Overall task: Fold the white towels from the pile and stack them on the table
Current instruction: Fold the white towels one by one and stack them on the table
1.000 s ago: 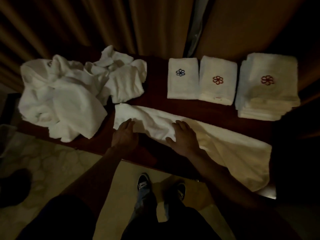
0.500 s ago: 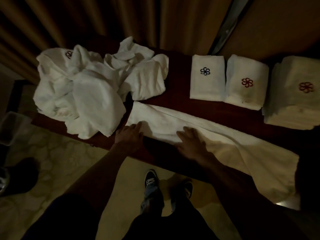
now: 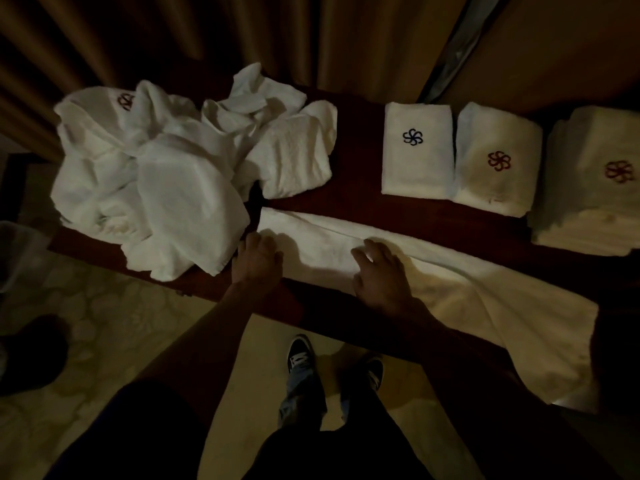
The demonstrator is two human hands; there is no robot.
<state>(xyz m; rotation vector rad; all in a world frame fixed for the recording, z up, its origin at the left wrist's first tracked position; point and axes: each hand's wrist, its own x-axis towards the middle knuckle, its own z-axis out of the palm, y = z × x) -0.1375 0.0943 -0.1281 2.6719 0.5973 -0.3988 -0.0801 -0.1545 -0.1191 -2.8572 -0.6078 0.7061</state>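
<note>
- Both hands are down on the cloth. The left hand lies flat, palm down, fingers straight and close together, on the left end of the long white towel.
- The right hand is flat too, fingers straight and a little spread. It presses the same towel near the left hand, with a patch of bare cloth between the 2.
- From the right hand's outer side the towel runs on in 1 long strip along the near edge of the table. A lengthwise crease shows just beyond the fingertips.
- Its far right end drops over the near edge and hangs (it's dim down there, so the hem is hard to make out).
- Just outside the left hand sits the pile of crumpled white towels, its nearest corner right beside the knuckles. I cannot tell whether they touch. 1 towel at the back shows a dark red flower mark.
- Beyond the right hand's fingertips, across a band of bare dark wood, there's a folded towel with the blue flower mark.
- Touching its right side is a folded towel with the red flower mark.
- Further out to the right of those 2 rises a taller stack of folded towels, red mark on top, partly cut off by the frame edge.
- Behind it all hangs a pleated curtain.
- Below the wrists are the pale patterned floor and 2 dark shoes.
</note>
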